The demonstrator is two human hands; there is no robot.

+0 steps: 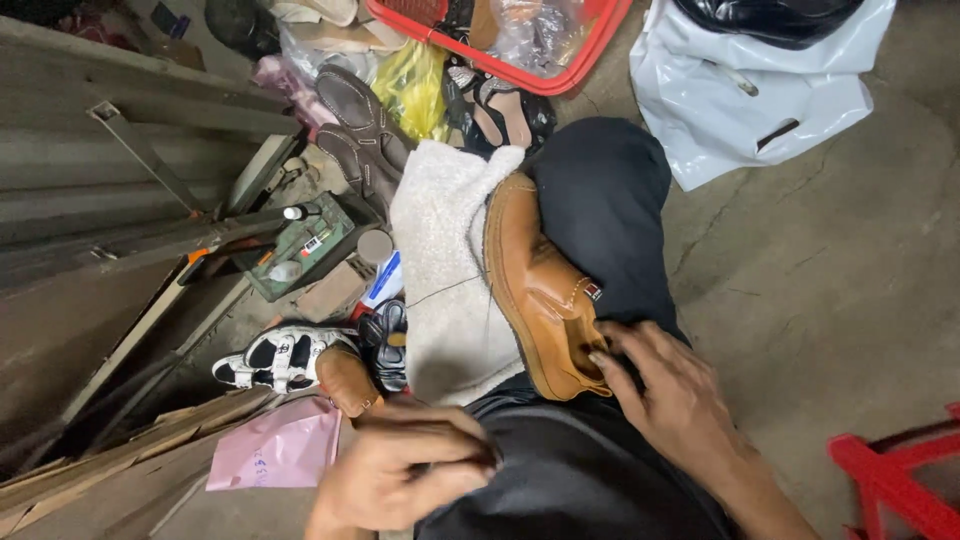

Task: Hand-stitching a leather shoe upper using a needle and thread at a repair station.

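A tan leather moccasin-style shoe with a thick pale sole (540,290) is seen lying on its side across the person's dark-trousered lap (610,200), toe end far, heel end near. The shoe rests partly on a cream fleecy cloth (445,270) spread over the left knee. The right hand (670,395) is placed at the near end of the shoe, fingers spread apart and curved, the fingertips (600,358) touching the upper by the opening; nothing is clamped. The left hand (400,475) is held near, low in the view, fingers curled together into a loose fist; whether anything is gripped inside cannot be told, as the hand is blurred. A thin dark thread (445,290) is seen running across the cloth toward the shoe's sole. To the left, on the floor, a black-and-white strapped sandal (275,358) lies beside a brown shoe toe (350,380), with a pink paper sheet (280,450) just near of them. A green tray of small tools (300,250) is noted further left. At the far side a red plastic basket (590,45) and a white plastic bag (760,100) are recorded; red plastic furniture (900,480) shows at the near right.
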